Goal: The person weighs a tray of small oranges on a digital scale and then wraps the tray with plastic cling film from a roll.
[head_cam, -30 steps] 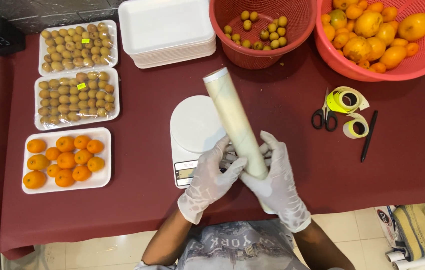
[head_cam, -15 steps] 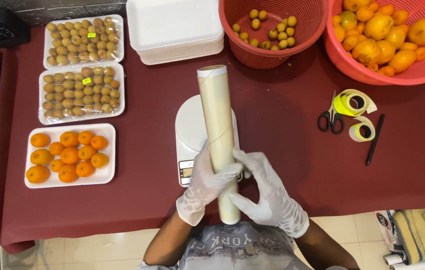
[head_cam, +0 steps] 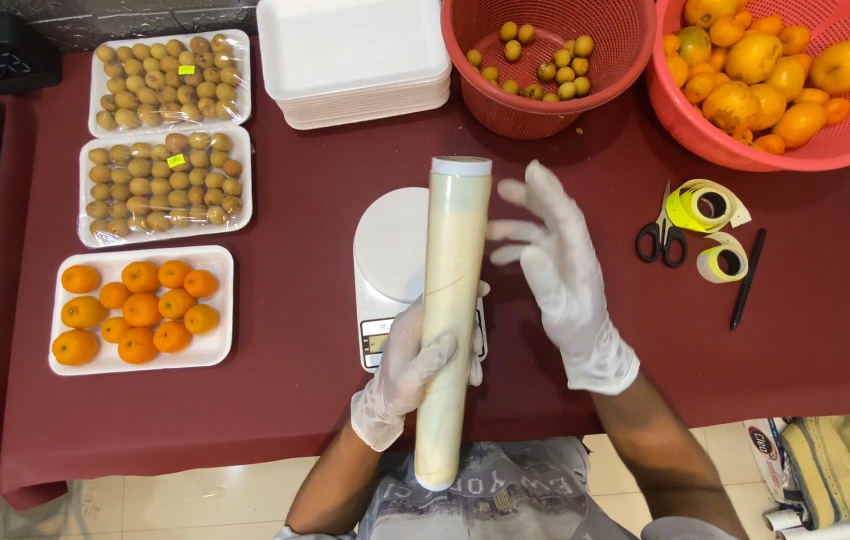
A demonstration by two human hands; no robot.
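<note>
The left hand [head_cam: 415, 370] gripped a film roll [head_cam: 450, 320] at the table's [head_cam: 295, 400] near edge, over the scale [head_cam: 390, 250]. The right hand [head_cam: 560, 275] hovered beside it, fingers spread, holding nothing. Trays [head_cam: 355, 50] and baskets [head_cam: 545, 60] lined the far edge.

Bare cloth [head_cam: 295, 300] lies open between the fruit trays [head_cam: 142, 310] and the scale [head_cam: 390, 250]. Right of the scale, scissors [head_cam: 660, 235], tape rolls [head_cam: 710, 210] and a pen [head_cam: 747, 278] stand in the way.

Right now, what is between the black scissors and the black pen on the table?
In the head view, two rolls of yellow sticker tape lie between the black-handled scissors and the thin black pen, on the dark red tablecloth.
</note>
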